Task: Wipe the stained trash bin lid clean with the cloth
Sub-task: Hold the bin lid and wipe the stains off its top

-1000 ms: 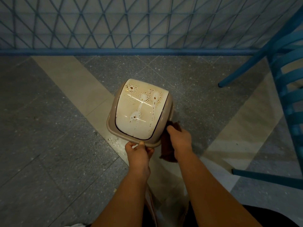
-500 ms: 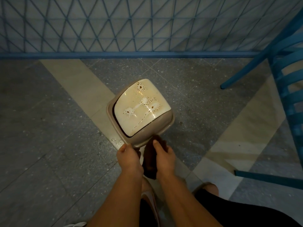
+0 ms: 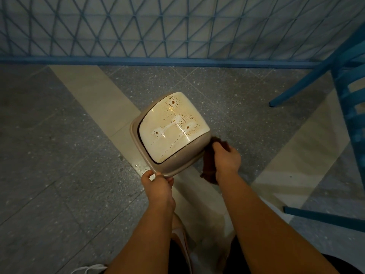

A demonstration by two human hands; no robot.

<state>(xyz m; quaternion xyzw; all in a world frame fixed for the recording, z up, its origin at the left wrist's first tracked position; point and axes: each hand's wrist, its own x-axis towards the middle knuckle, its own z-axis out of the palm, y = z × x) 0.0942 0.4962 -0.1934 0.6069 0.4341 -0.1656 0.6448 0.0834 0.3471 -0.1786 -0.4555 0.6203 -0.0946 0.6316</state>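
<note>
While the lid sat mid-frame, tilted above the floor, the left hand pinched its lower rim. Brown stains speckled its cream face. The right hand gripped a dark cloth at the lid's right edge, seemingly touching it. A blue chair stood at right.

Cream lid speckled with brown stains; dark brown cloth.
</note>
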